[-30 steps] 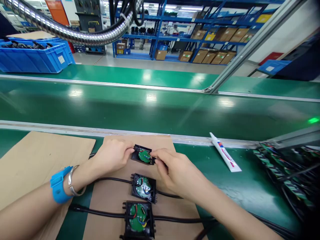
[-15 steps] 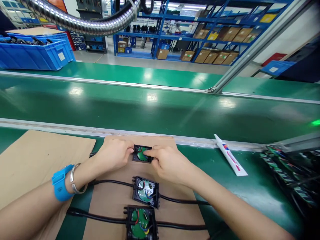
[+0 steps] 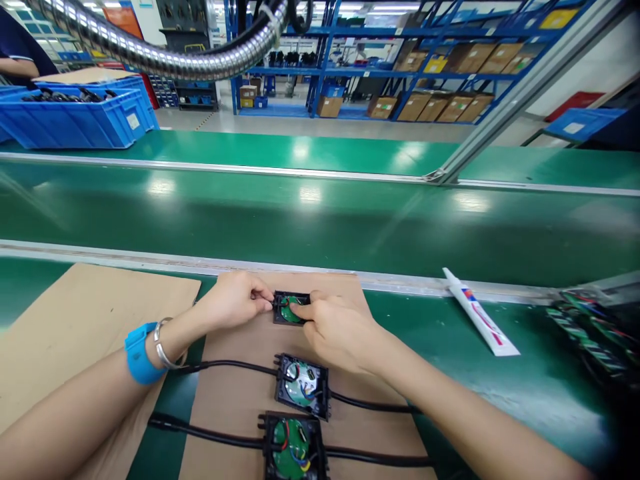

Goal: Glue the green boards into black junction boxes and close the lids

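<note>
A small black housing with a round green circuit board lies at the far end of a cardboard sheet. My left hand pinches its left edge. My right hand is closed over its right side, with a finger pressing on the board. Closer to me on the same sheet lie two more open black housings with green boards, each with black cables running out left and right.
A second cardboard sheet lies to the left. A white tube rests right of the hands, by the conveyor rail. Striped parts are stacked at far right. A green conveyor belt runs beyond. A blue bin stands at back left.
The far housing was tilted up between my hands and now lies flat on the cardboard. My right finger has moved onto the board. The view has shifted slightly.
</note>
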`<state>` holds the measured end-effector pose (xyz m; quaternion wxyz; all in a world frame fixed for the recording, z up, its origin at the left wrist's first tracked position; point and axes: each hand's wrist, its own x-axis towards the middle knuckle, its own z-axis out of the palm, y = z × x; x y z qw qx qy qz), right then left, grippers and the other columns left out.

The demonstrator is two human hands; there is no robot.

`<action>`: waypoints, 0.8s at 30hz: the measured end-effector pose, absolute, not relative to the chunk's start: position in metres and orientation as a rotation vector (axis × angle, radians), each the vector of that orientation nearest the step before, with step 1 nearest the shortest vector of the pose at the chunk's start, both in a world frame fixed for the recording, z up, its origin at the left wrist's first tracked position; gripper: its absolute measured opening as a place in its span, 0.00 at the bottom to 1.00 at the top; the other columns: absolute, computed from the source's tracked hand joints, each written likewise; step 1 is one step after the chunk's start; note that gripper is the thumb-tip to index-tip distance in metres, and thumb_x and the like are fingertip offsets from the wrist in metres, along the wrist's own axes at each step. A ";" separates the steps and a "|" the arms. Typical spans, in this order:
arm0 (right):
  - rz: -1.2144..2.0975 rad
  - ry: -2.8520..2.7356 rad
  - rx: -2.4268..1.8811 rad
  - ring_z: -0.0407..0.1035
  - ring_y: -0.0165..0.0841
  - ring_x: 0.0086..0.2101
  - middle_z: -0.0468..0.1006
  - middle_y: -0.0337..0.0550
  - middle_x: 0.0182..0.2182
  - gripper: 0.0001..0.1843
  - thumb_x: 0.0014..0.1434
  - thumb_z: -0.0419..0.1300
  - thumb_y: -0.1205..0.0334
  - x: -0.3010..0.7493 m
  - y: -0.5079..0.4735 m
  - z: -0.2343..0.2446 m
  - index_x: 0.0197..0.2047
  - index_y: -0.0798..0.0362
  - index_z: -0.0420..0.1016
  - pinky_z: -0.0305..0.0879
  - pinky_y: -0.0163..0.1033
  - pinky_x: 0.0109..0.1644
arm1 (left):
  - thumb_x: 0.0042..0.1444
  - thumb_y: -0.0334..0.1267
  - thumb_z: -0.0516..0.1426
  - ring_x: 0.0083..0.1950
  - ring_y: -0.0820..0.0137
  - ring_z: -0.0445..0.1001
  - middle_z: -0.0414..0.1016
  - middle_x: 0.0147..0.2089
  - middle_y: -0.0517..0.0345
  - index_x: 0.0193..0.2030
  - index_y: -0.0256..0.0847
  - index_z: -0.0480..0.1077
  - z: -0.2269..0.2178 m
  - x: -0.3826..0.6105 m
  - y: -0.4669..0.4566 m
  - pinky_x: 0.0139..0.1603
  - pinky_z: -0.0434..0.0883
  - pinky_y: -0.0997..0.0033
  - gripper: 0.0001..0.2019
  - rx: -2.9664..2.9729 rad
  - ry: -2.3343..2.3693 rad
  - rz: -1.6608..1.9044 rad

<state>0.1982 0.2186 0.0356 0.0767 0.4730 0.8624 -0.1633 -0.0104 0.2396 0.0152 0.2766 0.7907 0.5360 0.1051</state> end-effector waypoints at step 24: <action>-0.529 2.731 1.435 0.75 0.47 0.39 0.79 0.58 0.40 0.21 0.56 0.48 0.67 0.198 0.213 0.032 0.45 0.55 0.80 0.66 0.44 0.39 | 0.56 0.29 0.49 0.37 0.51 0.75 0.75 0.31 0.38 0.29 0.31 0.72 0.031 0.024 0.226 0.37 0.71 0.55 0.11 2.694 1.523 -0.399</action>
